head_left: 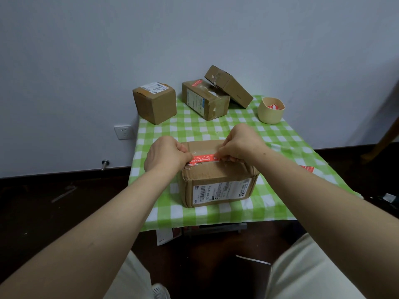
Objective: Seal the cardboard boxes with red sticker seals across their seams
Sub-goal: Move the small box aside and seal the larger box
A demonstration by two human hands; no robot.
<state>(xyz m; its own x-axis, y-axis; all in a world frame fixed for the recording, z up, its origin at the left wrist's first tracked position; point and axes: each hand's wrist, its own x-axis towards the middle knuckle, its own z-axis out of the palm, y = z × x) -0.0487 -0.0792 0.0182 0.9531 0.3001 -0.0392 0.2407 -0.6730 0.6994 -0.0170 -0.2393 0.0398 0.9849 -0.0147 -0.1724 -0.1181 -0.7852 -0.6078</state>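
Red sticker seal (201,159) stretched taut over the top of the near cardboard box (218,180)

Both hands work at the middle of the checked tablecloth (280,137): the left hand (166,155) pinches the seal's 9 o'clock end between thumb and curled fingers, and the right hand (239,145) pinches the 3 o'clock end the same way. The strip lies along the box top near its front edge, but I cannot tell whether it has stuck yet. To do this well, I judge the seal should be held flat and tight and lined up so it bridges the flap seam. One end should go down first, then a thumb rubs along the strip to press out wrinkles over the old clear tape. More seals wait in the cream cup (271,114) at 1 o'clock, and one spare seal (306,168) lies at 3 o'clock.
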